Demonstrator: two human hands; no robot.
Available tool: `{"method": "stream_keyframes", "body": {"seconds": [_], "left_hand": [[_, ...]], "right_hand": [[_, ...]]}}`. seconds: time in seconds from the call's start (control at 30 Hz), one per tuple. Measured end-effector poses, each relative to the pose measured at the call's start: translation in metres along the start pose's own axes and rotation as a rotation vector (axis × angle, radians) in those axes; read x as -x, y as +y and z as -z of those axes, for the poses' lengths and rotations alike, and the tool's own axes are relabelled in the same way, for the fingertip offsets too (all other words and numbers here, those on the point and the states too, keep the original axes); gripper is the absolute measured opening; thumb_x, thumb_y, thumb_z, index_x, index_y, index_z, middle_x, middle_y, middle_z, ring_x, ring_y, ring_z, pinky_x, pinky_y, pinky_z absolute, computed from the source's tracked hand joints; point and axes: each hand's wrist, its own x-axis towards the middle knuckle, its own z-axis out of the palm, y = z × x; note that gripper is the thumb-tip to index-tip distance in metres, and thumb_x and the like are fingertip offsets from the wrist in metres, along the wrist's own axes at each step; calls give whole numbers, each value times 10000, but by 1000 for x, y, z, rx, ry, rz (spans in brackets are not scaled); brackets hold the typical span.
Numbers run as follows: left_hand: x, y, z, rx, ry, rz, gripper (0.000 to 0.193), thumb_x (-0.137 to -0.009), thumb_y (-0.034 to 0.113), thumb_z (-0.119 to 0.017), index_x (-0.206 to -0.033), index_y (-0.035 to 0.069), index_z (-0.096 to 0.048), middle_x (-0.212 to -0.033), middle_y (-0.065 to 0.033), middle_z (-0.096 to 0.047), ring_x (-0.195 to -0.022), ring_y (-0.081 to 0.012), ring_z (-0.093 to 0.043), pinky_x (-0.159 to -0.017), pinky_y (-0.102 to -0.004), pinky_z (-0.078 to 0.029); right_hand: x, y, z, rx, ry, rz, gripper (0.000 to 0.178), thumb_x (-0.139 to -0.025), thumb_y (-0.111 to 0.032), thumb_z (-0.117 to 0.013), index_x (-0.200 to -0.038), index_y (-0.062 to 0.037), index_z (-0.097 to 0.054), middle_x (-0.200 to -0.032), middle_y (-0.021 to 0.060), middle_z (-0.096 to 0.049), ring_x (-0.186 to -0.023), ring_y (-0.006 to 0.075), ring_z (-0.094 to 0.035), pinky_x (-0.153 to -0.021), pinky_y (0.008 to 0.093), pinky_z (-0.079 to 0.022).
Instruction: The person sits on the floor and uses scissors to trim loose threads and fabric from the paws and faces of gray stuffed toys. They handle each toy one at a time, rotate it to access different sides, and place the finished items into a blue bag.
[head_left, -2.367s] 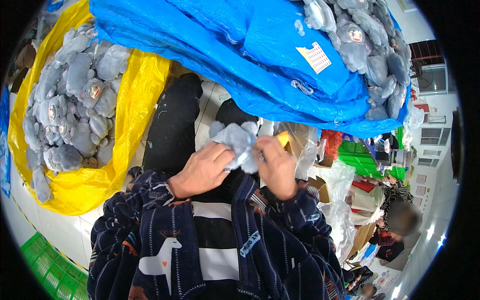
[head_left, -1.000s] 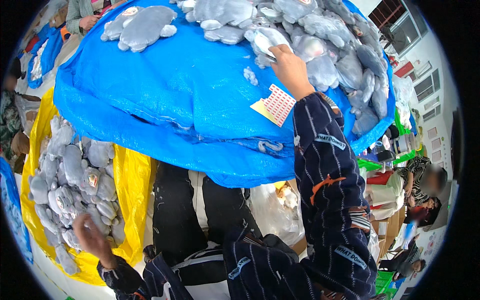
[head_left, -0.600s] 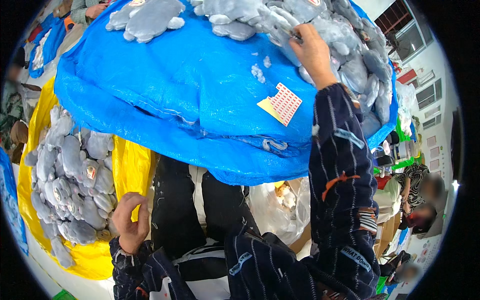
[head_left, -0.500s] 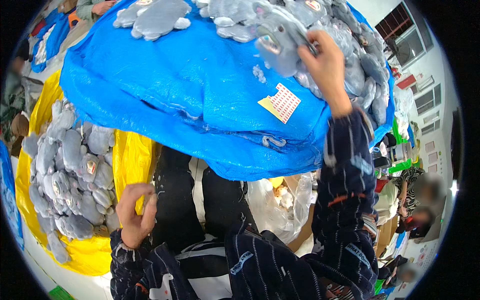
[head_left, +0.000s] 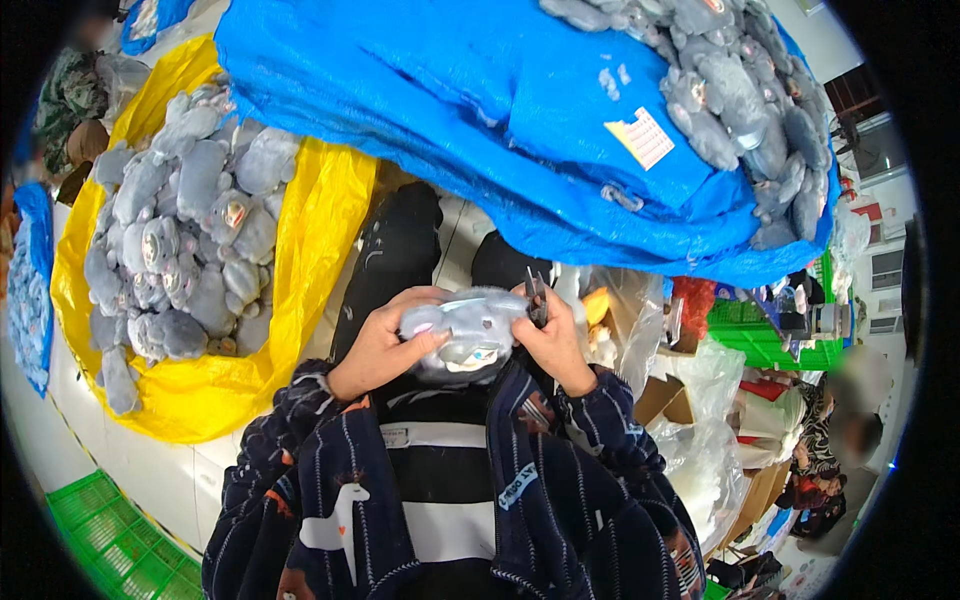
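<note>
A limp grey plush toy [head_left: 465, 322] is held in front of my lap, an animal face with eyes and a pale muzzle showing on it. My left hand [head_left: 395, 345] grips its left side, thumb on top. My right hand [head_left: 555, 340] pinches the right side and also keeps hold of small dark thread snips [head_left: 537, 298], whose tips point away from me. The lower fingers of both hands are hidden behind the plush.
Ahead, a surface covered in blue sheeting [head_left: 420, 110] carries a heap of grey plush toys [head_left: 745, 95] and a sheet of stickers [head_left: 645, 138]. At left, a yellow sack [head_left: 320, 240] holds more plush toys [head_left: 190, 230]. Green crates [head_left: 120, 540], clear bags [head_left: 700, 450] and other people are around.
My right hand has brought the plush toy from the blue sheeting down to my lap. My left hand, empty before, has taken hold of it too. The view has shifted.
</note>
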Motion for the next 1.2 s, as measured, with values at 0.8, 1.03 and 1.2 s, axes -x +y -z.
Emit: {"method": "stream_keyframes", "body": {"seconds": [0.8,1.03,1.2], "left_hand": [[-24,-9,-4,376,290,436,354,-988,312,-413,-982,16,-607,-862,5,-605,-810,-49,-534,-726,-214,-445],[-16,-9,5,96,-46,151,795,-806,260,-688,-1405,30,-218,-1313,-92,-417,-1176,-179,-427,-991,-305,-343],[0,2,-15,70,-22,148,804,-694,152,-786,-1344,23,-332,-1200,-109,-529,-1131,-160,-499,-960,-293,-389]], "right_hand": [[-2,1,34,95,265,-15,194,-877,-144,-603,-996,8,-580,-756,40,-603,-561,103,-530,-506,235,-410],[10,-44,42,567,128,48,296,-809,-61,-664,-1087,14,-596,-854,92,-636,-770,94,-574,-660,230,-452],[-11,-69,15,429,33,315,258,-789,-14,-652,-1046,-9,-623,-883,90,-648,-763,140,-607,-645,242,-462]]}}
